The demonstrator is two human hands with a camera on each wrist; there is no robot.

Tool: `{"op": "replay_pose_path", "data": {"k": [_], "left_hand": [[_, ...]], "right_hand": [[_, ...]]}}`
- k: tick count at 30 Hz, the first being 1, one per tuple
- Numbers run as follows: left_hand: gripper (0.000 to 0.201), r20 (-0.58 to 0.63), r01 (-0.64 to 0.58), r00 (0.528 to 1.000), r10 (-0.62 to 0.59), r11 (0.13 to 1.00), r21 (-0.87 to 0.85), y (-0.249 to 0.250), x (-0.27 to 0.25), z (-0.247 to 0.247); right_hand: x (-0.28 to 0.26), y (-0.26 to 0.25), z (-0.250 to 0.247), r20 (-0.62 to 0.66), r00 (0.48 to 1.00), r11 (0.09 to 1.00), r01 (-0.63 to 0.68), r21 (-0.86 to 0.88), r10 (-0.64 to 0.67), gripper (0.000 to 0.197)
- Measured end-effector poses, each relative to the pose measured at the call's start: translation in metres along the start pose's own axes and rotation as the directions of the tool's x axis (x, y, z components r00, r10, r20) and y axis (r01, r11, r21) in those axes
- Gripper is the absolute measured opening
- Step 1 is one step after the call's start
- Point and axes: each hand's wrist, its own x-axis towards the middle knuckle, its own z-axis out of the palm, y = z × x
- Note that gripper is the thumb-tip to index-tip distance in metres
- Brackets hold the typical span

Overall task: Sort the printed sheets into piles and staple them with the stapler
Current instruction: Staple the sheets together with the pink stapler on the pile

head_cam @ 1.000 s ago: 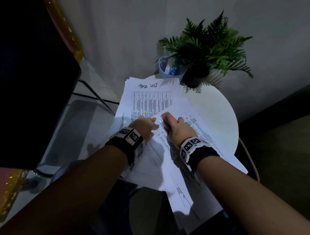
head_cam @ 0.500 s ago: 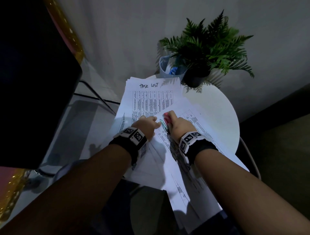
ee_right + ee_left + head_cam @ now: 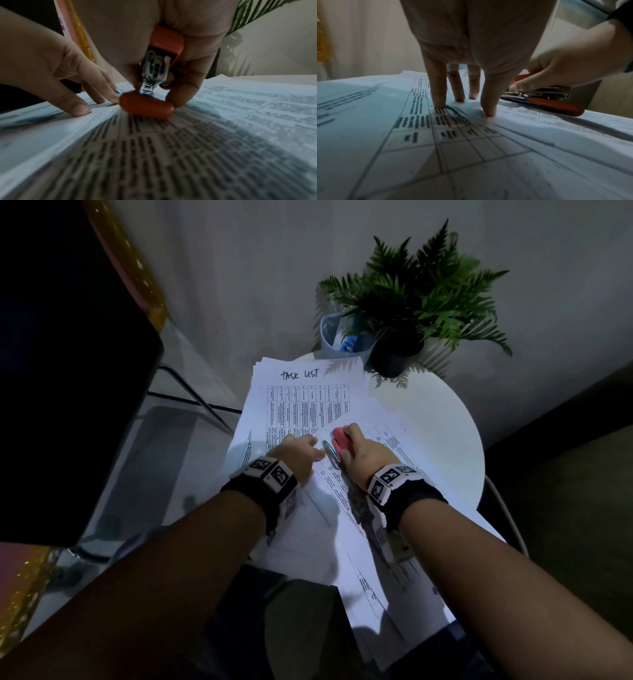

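While the left hand presses its straight, spread fingers on the printed sheets overlapping on the round white tabletop, the right hand curls its fingers around the red stapler at the top sheet's corner.

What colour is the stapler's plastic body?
Orange-red, with bare metal inside; the stapler shows best in the right wrist view.

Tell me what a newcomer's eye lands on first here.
First, the red stapler in the right hand, set on a corner of the printed sheets at the table's middle. Beside it, the left hand presses its fingertips on the paper. A green fern stands at the far edge.
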Motion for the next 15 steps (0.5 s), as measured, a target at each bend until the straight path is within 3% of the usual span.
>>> {"op": "replay_pose_path", "data": {"k": [3,6,9,12,15], "left_hand": [[0.045,0.014,0.060,0.998,-0.058,0.985,-0.162,-0.003,0.002,-0.007],[0.036,-0.016,0.188,0.979,-0.201,0.939,-0.287,-0.003,0.007,-0.014],[0.062,-0.059,0.281,0.950,-0.307,0.920,-0.272,0.000,0.013,-0.013],[0.076,0.075,0.372,0.927,-0.368,0.874,-0.312,0.002,0.019,-0.020],[0.072,0.196,0.406,0.908,-0.369,0.891,-0.202,0.003,0.027,-0.030]], "right_hand": [[-0.006,0.016,-0.009,0.032,0.999,0.999,-0.020,-0.034,0.021,0.035],[-0.012,0.042,-0.021,0.000,0.988,0.984,-0.154,-0.093,0.155,0.042],[-0.015,0.069,-0.033,-0.056,0.946,0.942,-0.323,-0.093,0.319,0.044],[-0.010,0.091,-0.042,-0.089,0.907,0.909,-0.415,-0.028,0.412,0.038],[-0.006,0.100,-0.050,-0.089,0.874,0.878,-0.478,0.006,0.477,0.040]]}}
